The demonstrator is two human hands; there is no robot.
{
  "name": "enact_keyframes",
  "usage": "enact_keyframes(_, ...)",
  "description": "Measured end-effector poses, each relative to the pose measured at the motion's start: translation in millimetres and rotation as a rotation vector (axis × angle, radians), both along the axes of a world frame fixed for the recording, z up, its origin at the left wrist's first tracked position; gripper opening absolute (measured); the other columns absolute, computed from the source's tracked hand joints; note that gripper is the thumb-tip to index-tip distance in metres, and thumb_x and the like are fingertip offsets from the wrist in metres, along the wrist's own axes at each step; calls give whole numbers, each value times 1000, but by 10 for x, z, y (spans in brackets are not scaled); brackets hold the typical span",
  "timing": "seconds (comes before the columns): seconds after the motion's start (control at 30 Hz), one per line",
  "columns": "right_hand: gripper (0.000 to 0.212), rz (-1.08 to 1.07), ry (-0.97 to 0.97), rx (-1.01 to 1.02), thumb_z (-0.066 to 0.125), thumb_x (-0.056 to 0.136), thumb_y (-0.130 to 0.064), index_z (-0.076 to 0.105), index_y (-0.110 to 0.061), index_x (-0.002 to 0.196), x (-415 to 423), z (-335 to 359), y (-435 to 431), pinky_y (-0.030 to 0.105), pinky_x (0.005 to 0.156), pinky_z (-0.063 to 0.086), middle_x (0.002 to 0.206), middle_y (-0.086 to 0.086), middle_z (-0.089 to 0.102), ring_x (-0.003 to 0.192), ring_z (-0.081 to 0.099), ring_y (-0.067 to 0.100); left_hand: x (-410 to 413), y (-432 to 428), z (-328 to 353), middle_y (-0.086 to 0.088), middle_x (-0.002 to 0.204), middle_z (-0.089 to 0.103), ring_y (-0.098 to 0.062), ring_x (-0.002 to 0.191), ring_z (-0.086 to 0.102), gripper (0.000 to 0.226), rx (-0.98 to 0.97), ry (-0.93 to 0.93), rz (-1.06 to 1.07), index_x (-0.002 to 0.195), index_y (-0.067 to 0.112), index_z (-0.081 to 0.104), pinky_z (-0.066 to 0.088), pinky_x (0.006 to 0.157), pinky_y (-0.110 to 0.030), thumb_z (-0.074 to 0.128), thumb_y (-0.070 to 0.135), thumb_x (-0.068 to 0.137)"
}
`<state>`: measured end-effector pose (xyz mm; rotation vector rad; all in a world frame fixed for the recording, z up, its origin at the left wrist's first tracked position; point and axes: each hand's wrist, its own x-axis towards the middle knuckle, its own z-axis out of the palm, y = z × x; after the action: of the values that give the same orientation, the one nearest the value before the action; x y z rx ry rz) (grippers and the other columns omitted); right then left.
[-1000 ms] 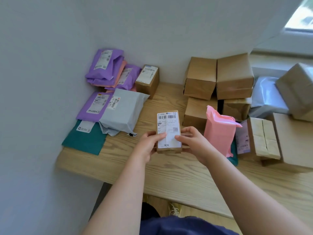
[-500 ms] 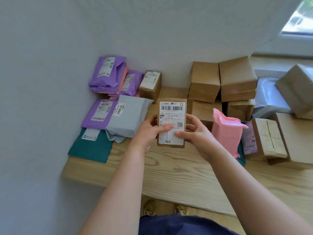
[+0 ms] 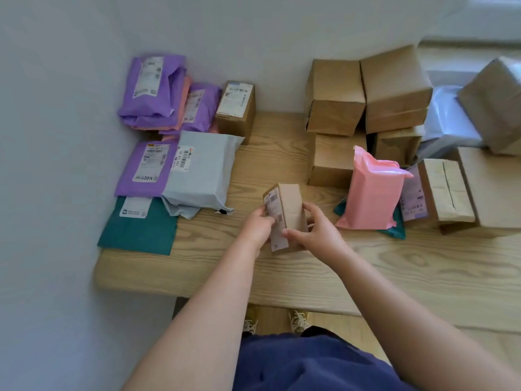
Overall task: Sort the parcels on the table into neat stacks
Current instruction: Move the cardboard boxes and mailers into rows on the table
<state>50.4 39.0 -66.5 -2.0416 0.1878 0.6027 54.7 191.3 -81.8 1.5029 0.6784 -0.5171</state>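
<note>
Both hands hold a small brown box (image 3: 290, 204) just above the middle of the wooden table (image 3: 366, 272). Its white label faces left and its plain brown side faces up. My left hand (image 3: 258, 228) grips the labelled side. My right hand (image 3: 315, 232) grips the right side, thumb on the near edge. To the left lie flat mailers: a grey one (image 3: 201, 170), a purple one (image 3: 146, 167) and a teal one (image 3: 141, 230). A pink mailer (image 3: 372, 190) leans upright just right of my hands.
Purple mailers (image 3: 153, 91) and a labelled brown box (image 3: 236, 108) sit at the back left by the wall. Brown boxes (image 3: 366, 91) are stacked at the back centre. More boxes (image 3: 448, 190) and a grey bag (image 3: 448, 119) crowd the right side.
The small box was held up with its label facing me. It has come down toward the table and turned, so the label now faces left.
</note>
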Motion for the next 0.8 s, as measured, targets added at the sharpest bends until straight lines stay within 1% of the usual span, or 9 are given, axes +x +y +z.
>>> enact_keyframes(0.1, 59, 47, 57, -8, 66, 94, -32, 42, -32, 147, -63, -103, -36, 25, 75, 52, 110, -3, 60, 95, 62, 13, -85, -21, -141, -9, 129, 65, -23, 104, 64, 40, -74, 88, 15, 144, 22, 49, 53, 72, -31, 38, 14, 106)
enact_keyframes(0.17, 55, 29, 66, -15, 63, 96, -22, 43, -33, 146, -86, -184, -65, 31, 78, 55, 107, -2, 61, 94, 63, 15, -124, -13, -177, -10, 130, 65, -22, 103, 65, 37, -123, 114, 38, 141, 16, 52, 55, 81, -36, 44, 23, 105)
enact_keyframes(0.23, 59, 2, 87, -14, 64, 94, -18, 43, -34, 146, -94, -267, -80, 39, 84, 58, 106, 1, 61, 95, 64, 18, -129, -17, -238, -10, 131, 64, -24, 107, 66, 45, -100, 108, -17, 144, 17, 49, 56, 85, -38, 57, 24, 100)
enact_keyframes(0.33, 61, -32, 101, 8, 67, 93, -19, 42, -36, 147, -91, -308, -69, 42, 86, 59, 106, 3, 62, 95, 66, 20, -135, -39, -282, -12, 128, 65, -25, 100, 69, 61, -57, 89, -64, 151, 20, 40, 58, 82, -39, 65, 17, 95)
enact_keyframes(0.43, 50, -69, 146, 57, 59, 98, -28, 44, -36, 145, -100, -318, -74, 35, 86, 56, 111, -2, 65, 99, 64, 15, -139, -22, -265, -8, 121, 67, -22, 95, 69, 58, -87, 80, -66, 151, 20, 39, 58, 82, -39, 61, 15, 98)
enact_keyframes(0.53, 36, -132, 241, 103, 48, 104, -34, 53, -30, 139, -138, -395, -89, 36, 94, 52, 125, 0, 64, 105, 61, 15, -148, 59, -247, -3, 115, 67, -17, 96, 66, 52, -133, 112, -57, 149, 22, 41, 56, 84, -37, 57, 14, 100)
enact_keyframes(0.6, 41, -133, 271, 55, 50, 103, -35, 50, -24, 142, -177, -462, -92, 35, 97, 49, 129, 1, 61, 105, 59, 15, -167, 132, -269, -3, 125, 64, -20, 111, 62, 48, -182, 131, -33, 146, 18, 45, 51, 98, -44, 56, 12, 100)
enact_keyframes(0.67, 53, -154, 297, 64, 57, 98, -41, 44, -20, 146, -202, -516, -82, 39, 101, 49, 129, 1, 60, 108, 61, 18, -178, 196, -298, -4, 129, 62, -22, 120, 58, 43, -180, 130, 0, 142, 13, 48, 47, 104, -45, 54, 9, 100)
enact_keyframes(0.8, 47, -146, 295, 118, 67, 93, -35, 55, -23, 137, -246, -575, -16, 42, 93, 56, 109, 3, 72, 96, 69, 19, -223, 246, -418, -9, 126, 63, -22, 107, 58, 40, 61, 109, 31, 139, 12, 52, 51, 88, -38, 51, 4, 100)
